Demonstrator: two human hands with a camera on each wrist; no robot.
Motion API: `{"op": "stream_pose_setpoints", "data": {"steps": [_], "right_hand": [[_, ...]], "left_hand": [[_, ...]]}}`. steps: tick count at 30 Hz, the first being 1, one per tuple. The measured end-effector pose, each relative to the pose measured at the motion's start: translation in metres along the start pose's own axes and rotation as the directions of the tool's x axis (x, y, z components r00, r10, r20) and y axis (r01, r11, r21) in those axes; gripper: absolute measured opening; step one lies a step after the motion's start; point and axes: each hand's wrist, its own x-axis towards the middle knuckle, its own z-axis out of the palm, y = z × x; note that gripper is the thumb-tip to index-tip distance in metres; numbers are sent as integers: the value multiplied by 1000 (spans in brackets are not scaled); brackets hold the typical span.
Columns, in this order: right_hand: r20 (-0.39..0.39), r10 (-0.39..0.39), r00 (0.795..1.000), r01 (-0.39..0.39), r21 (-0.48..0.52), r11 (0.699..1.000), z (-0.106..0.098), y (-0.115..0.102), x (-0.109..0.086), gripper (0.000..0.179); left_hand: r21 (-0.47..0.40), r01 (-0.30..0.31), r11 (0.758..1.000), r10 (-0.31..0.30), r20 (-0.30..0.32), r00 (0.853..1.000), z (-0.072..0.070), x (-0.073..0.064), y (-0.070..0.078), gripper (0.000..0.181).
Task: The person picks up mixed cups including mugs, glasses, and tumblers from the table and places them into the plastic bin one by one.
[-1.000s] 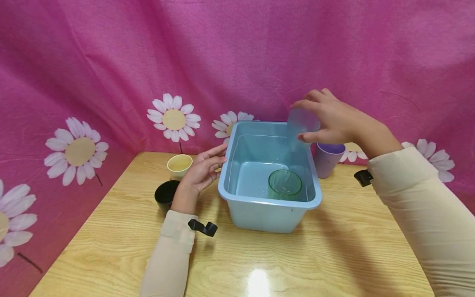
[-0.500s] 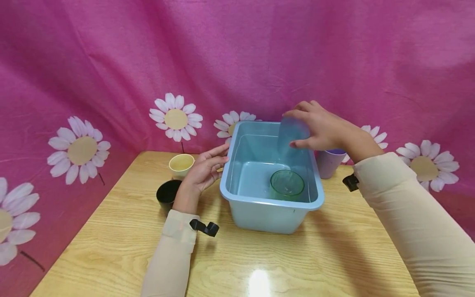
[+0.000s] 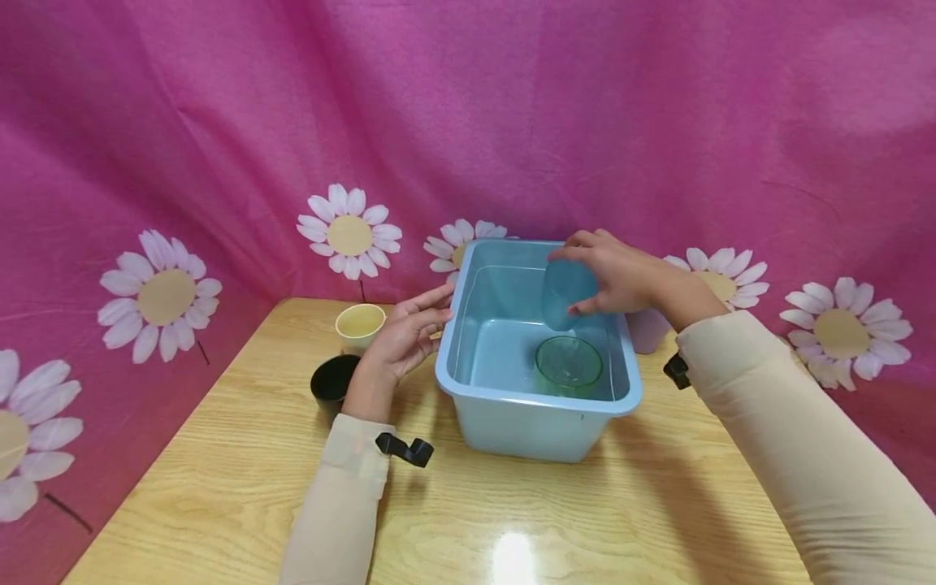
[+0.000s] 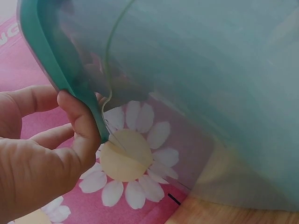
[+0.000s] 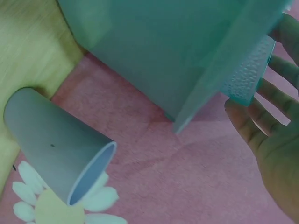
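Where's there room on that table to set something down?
Bare table lies in front of the blue tub, and left of the black cup toward the pink cloth. Crowded: left of the tub, with the left hand and yellow cup.

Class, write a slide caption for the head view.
The right hand holds a blue cup partly inside a blue tub, near a green vessel; the left hand touches the rim.

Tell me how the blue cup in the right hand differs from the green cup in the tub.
The blue cup is gripped by the right hand; the green cup sits untouched in the tub.
In the head view, the blue cup is toward the tub's far end, the green cup nearer its front wall.
The green cup's round rim shows fully; the blue cup's top is partly covered.
Shared: both look see-through.
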Motion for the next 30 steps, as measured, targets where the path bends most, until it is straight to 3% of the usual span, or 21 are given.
{"op": "stream_pose_setpoints", "data": {"steps": [30], "right_hand": [[69, -26, 997, 26, 12, 1000, 37, 5, 11, 75]], "left_hand": [[24, -4, 1000, 4, 12, 1000, -2, -1, 1, 55]]}}
